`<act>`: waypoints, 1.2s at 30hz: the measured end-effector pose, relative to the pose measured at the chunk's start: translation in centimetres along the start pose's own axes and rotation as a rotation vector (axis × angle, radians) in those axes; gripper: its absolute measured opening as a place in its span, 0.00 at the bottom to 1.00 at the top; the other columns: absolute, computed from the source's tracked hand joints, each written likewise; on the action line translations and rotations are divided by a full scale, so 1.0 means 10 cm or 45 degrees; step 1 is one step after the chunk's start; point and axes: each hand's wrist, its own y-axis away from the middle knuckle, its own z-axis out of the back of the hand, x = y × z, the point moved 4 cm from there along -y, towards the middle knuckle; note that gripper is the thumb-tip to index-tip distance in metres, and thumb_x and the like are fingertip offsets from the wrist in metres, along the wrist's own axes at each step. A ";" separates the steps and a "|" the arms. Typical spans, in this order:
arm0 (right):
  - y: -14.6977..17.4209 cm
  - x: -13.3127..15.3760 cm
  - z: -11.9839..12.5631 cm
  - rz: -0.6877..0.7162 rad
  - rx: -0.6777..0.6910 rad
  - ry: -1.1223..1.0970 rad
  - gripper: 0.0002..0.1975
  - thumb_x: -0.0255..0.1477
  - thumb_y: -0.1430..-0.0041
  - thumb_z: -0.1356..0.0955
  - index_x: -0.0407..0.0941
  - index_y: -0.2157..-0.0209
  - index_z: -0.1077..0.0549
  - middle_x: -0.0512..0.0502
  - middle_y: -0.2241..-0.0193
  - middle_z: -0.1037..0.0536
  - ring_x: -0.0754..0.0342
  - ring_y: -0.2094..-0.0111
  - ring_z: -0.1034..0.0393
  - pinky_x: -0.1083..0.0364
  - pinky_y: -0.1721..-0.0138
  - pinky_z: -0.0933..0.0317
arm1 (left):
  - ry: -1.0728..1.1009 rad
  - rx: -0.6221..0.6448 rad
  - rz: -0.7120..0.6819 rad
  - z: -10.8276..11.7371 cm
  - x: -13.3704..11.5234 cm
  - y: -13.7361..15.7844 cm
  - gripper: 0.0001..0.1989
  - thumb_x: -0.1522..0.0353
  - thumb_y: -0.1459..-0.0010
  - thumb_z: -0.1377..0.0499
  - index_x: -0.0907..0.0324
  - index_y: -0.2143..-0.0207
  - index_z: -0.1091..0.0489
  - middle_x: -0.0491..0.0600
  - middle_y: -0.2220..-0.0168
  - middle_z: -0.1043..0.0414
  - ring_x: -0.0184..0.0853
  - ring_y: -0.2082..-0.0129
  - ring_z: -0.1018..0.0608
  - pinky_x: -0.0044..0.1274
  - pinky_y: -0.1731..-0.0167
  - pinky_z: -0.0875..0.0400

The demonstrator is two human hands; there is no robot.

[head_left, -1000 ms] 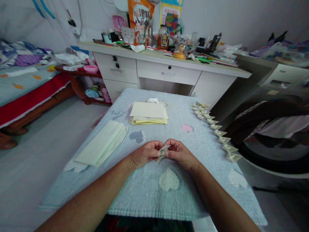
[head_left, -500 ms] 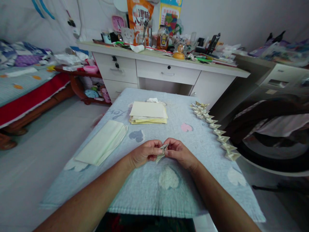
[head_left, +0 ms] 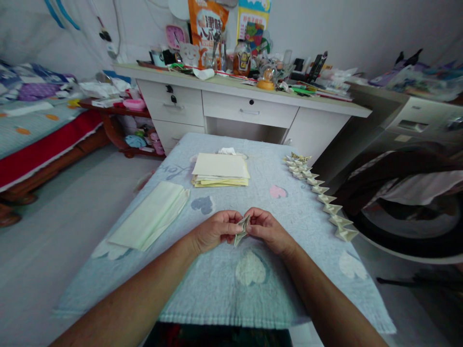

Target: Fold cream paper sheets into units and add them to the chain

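Between my two hands, just above the cloth-covered table (head_left: 231, 299), is a small piece of folded paper (head_left: 241, 233) with pointed, creased edges. My left hand (head_left: 220, 227) pinches its left side between thumb and fingers. On the other side, my right hand (head_left: 269, 229) is closed on the paper with the thumb in front. Some of the paper is hidden behind the fingers. A row of folded paper pieces (head_left: 327, 198) runs along the table's right side. Beyond my hands lies a stack of cream and yellow paper sheets (head_left: 220, 166).
Pale green folded sheets (head_left: 148, 217) lie at the table's left. Behind stands a white desk (head_left: 249, 108) crowded with jars, a pink clock (head_left: 175, 36) and an orange bag (head_left: 207, 29). A washing machine (head_left: 408, 130) is at right, a bed (head_left: 39, 130) at left.
My fingers have shifted slightly on the folded paper, which now stands a little more upright. Both hands keep their hold. The whole view has moved slightly.
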 end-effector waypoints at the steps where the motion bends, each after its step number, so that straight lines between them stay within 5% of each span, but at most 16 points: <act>1: 0.00 0.00 0.00 -0.001 -0.002 -0.009 0.16 0.36 0.54 0.24 0.43 0.68 0.30 0.52 0.74 0.27 0.58 0.72 0.34 0.58 0.66 0.40 | -0.005 0.004 -0.005 0.00 0.00 0.00 0.16 0.65 0.58 0.33 0.64 0.69 0.31 0.43 0.76 0.35 0.23 0.81 0.36 0.17 0.81 0.44; 11: 0.01 0.00 0.02 0.012 0.022 -0.025 0.16 0.34 0.53 0.24 0.43 0.67 0.31 0.51 0.73 0.26 0.58 0.71 0.32 0.57 0.64 0.40 | 0.062 -0.005 -0.011 0.01 0.00 0.01 0.18 0.64 0.57 0.31 0.66 0.65 0.27 0.47 0.72 0.31 0.26 0.77 0.31 0.19 0.76 0.39; 21: -0.02 0.06 0.00 0.063 -0.010 0.080 0.14 0.37 0.50 0.26 0.43 0.68 0.29 0.52 0.77 0.29 0.60 0.75 0.37 0.59 0.70 0.43 | 0.119 0.010 -0.083 -0.02 -0.01 -0.01 0.09 0.68 0.52 0.36 0.65 0.68 0.27 0.52 0.71 0.25 0.30 0.74 0.28 0.20 0.75 0.39; 36: 0.02 0.11 -0.06 0.138 -0.166 0.270 0.15 0.39 0.48 0.27 0.43 0.69 0.31 0.53 0.77 0.31 0.61 0.76 0.39 0.60 0.73 0.44 | 0.039 -0.088 -0.076 -0.01 -0.02 0.02 0.12 0.66 0.54 0.35 0.65 0.68 0.29 0.47 0.73 0.32 0.26 0.77 0.33 0.19 0.77 0.44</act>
